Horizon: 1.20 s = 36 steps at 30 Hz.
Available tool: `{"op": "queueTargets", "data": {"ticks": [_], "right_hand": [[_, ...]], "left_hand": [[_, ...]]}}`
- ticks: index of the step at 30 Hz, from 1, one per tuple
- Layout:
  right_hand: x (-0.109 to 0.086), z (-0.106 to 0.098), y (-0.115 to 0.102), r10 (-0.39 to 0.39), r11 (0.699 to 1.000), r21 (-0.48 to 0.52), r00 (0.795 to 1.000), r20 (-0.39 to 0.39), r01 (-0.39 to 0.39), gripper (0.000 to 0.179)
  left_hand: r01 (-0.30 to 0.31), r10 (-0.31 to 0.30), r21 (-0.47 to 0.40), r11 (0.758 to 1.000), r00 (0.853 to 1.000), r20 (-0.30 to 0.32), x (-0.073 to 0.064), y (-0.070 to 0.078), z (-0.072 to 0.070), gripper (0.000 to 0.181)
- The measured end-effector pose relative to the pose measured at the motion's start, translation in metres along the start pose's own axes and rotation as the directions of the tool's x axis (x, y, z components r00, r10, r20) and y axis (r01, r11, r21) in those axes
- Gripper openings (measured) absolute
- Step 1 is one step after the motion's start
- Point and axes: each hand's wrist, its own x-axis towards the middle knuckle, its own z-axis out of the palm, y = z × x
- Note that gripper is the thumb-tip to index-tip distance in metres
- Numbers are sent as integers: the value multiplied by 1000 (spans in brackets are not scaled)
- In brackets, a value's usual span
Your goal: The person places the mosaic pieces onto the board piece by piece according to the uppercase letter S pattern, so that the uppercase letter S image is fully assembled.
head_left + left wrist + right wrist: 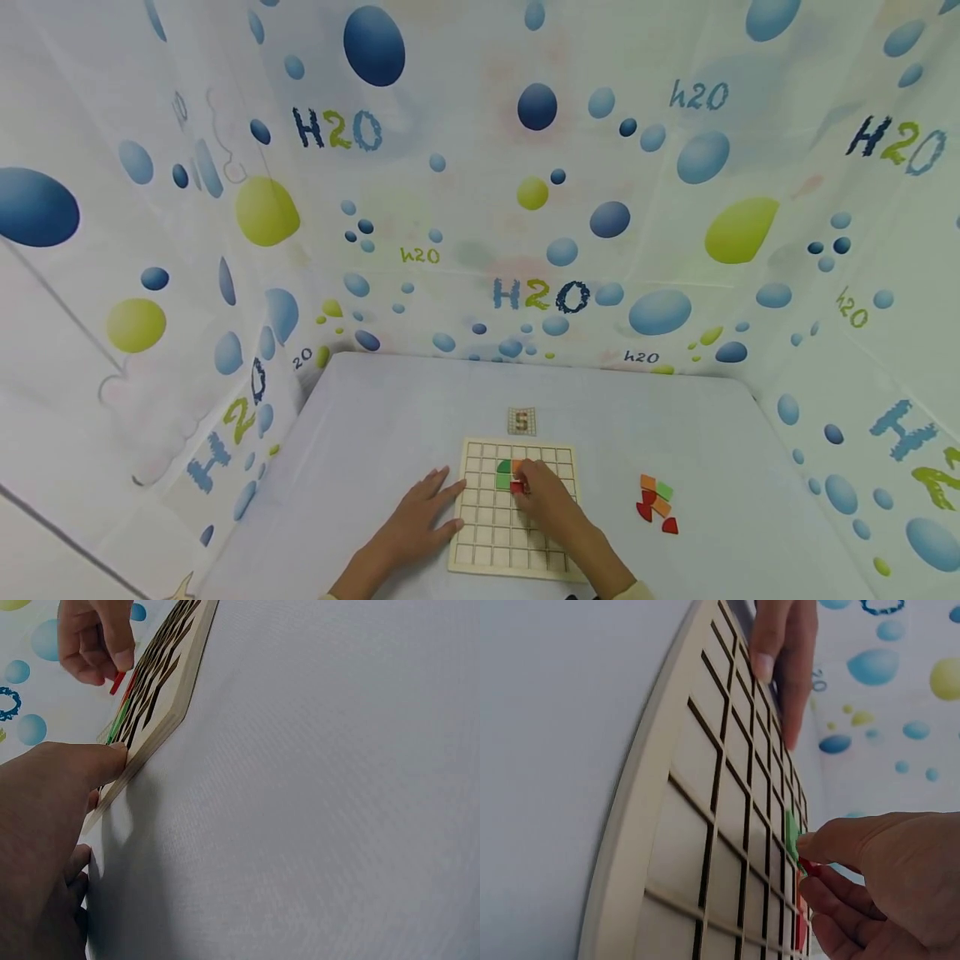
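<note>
Here, left hand spread at the board's edge, right hand pinches a red tile, shape unclear.

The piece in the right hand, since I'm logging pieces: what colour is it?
Red: the piece in the right hand shows best in the left wrist view.

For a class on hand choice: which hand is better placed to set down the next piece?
Probably the right hand: it pinches a red piece over the board, and the loose pieces lie on its side. The left hand touches the board's left edge.
</note>
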Motion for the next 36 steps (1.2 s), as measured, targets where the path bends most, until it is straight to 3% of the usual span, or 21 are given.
{"op": "queueTargets", "data": {"ticks": [5, 11, 17, 23, 31, 36], "right_hand": [[5, 11, -9, -33, 997, -63, 999, 26, 34, 7], [3, 14, -16, -115, 977, -177, 993, 30, 119, 11], [1, 12, -19, -121, 973, -196, 992, 28, 124, 10], [2, 14, -16, -165, 961, -225, 986, -9, 159, 6], [4, 18, -14, -253, 914, -344, 965, -69, 215, 7], [3, 20, -12, -258, 905, -369, 963, -78, 212, 9]], "left_hand": [[-9, 9, 0, 1000, 1000, -3, 0, -1, 0, 64], [-19, 19, -5, 1000, 1000, -8, 0, -2, 1, 64], [-15, 15, -2, 1000, 1000, -8, 0, -3, 1, 64], [-15, 15, -18, 1000, 1000, -6, 0, -1, 0, 64], [-20, 19, -12, 1000, 1000, -13, -1, -1, 0, 63], [-26, 26, -8, 1000, 999, -18, -2, -1, 0, 63]]}}
